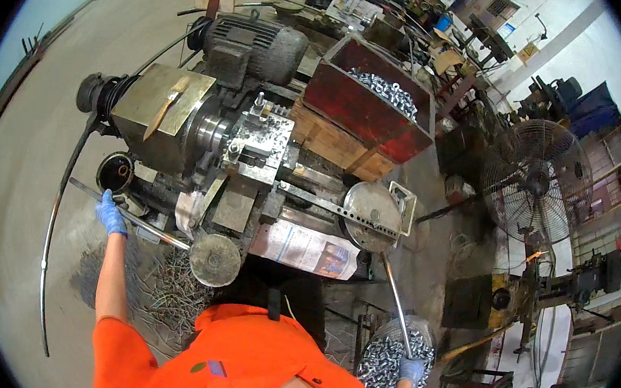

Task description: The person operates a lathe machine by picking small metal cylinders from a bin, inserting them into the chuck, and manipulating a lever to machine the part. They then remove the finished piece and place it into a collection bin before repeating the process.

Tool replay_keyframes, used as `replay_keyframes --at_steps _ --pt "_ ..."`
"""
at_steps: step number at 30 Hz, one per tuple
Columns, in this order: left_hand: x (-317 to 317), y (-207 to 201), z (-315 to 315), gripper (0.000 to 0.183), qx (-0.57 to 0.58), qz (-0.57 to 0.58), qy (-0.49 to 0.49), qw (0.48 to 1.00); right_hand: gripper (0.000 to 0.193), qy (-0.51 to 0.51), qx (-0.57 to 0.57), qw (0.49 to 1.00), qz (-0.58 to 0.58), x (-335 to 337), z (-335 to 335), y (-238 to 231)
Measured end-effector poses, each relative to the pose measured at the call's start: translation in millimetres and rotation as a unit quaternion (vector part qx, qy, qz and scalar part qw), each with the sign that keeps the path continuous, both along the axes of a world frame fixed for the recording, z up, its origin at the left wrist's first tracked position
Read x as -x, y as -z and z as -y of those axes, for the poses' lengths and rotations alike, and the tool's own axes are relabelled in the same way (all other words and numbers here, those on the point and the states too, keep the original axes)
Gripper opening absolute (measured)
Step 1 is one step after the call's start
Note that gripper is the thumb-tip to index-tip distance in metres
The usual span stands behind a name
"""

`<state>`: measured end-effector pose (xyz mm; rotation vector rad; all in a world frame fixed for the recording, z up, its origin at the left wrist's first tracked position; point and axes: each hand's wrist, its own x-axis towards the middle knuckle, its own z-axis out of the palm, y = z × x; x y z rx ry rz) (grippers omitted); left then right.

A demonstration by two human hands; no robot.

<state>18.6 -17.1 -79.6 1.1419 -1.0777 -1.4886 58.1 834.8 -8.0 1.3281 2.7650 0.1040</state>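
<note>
My left hand (111,215), in a blue glove, is closed round a long metal bar (152,229) beside the lathe-like machine (244,151). The bar slants down toward a round metal disc (214,260). At the lower right, my gloved right hand (411,370) grips the lower end of a shiny metal rod (398,305). Its upper end reaches the edge of a larger round plate (372,213). Below and around this hand is a basket of small shiny metal parts (378,362). A brush (164,111) lies on top of the machine's metal housing (139,105).
Behind the machine, a red bin (347,108) of metal parts rests on a wooden crate (340,146). An electric motor (261,45) stands at the back. Metal shavings (172,293) cover the floor at left. A large fan (538,181) stands at right. Newspaper (304,250) lies near my body.
</note>
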Motion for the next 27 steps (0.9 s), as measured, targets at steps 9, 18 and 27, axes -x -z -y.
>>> replay_keyframes --at_steps 9,18,27 --pt "1 -4 -1 0.025 0.020 0.011 -0.003 1.000 0.035 -0.008 0.007 1.000 0.002 -3 9 -3" --pt "2 -17 -12 0.023 0.009 0.001 0.010 1.000 0.044 0.019 -0.020 0.999 0.019 -10 -12 21" --pt "-2 -17 -11 0.023 0.003 0.006 0.014 1.000 0.037 -0.077 -0.016 0.991 -0.112 -4 14 11"
